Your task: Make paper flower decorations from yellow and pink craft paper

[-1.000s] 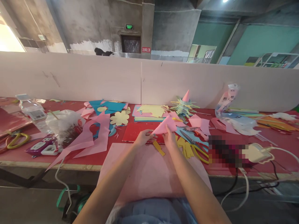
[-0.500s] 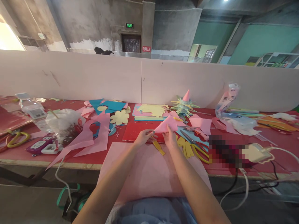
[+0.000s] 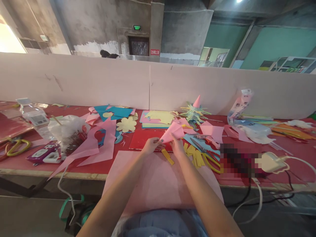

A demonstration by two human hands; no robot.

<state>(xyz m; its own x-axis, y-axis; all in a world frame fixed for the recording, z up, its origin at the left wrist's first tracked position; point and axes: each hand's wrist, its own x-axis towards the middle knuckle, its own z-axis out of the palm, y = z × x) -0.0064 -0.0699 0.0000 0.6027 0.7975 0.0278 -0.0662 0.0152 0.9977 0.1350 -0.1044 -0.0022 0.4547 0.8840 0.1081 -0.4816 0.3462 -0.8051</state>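
Observation:
Pink paper [image 3: 174,130], rolled into a cone shape, is held between both hands above a red board [image 3: 140,138]. My left hand [image 3: 151,145] pinches its narrow end, at the lower left. My right hand [image 3: 176,144] grips the lower edge of the paper, near its wider part. Yellow paper strips [image 3: 168,157] lie just below the hands, on and near a large pink sheet [image 3: 158,184]. Behind and to the right stands a fringed paper tree with a pink cone top [image 3: 197,102].
Scissors [image 3: 211,163] and blue paper lie right of the hands. Pink offcuts [image 3: 107,141], a plastic bag [image 3: 67,126], a bottle [image 3: 34,113] and a purple device [image 3: 41,153] are on the left. A pale partition [image 3: 98,79] runs behind the table.
The pink paper is rolled into a narrower cone, its wide end slightly farther left. My right hand has shifted a little left along it. My left hand stays at the narrow end.

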